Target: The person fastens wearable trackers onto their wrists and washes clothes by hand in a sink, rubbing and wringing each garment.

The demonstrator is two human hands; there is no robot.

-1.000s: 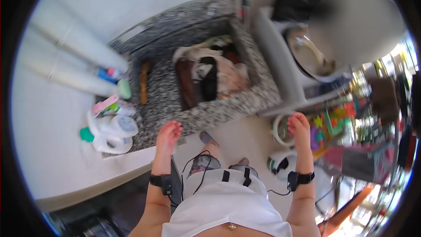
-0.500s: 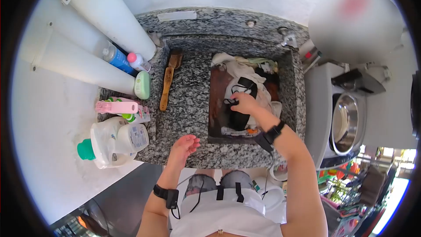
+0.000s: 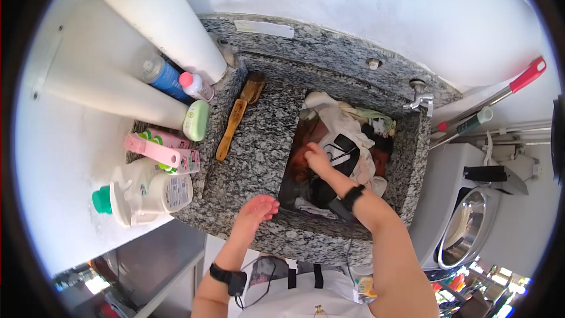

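Observation:
My right hand (image 3: 318, 161) reaches into the granite sink basin, its fingers closed on a reddish-brown cloth (image 3: 299, 168) at the basin's left side. Beside it lies a heap of laundry: a white cloth (image 3: 327, 116), a black garment with white parts and thin cords (image 3: 344, 152), and a pale green patterned cloth (image 3: 381, 121) toward the back. My forearm hides part of the heap. Over the granite ledge near the front edge hovers my left hand (image 3: 259, 211), holding nothing, fingers loosely bent and apart.
A wooden brush (image 3: 233, 126) lies on the granite slab (image 3: 268, 141). Along the left stand a detergent jug (image 3: 132, 191), a pink brush (image 3: 154, 150), a green soap box (image 3: 196, 121) and bottles. A tap (image 3: 419, 99) is at back right. Right of the sink is a steel bowl (image 3: 475, 224).
My right hand has let go of the black garment's cords and moved left to the reddish-brown cloth. The view has tilted, and my left hand stays near the front edge.

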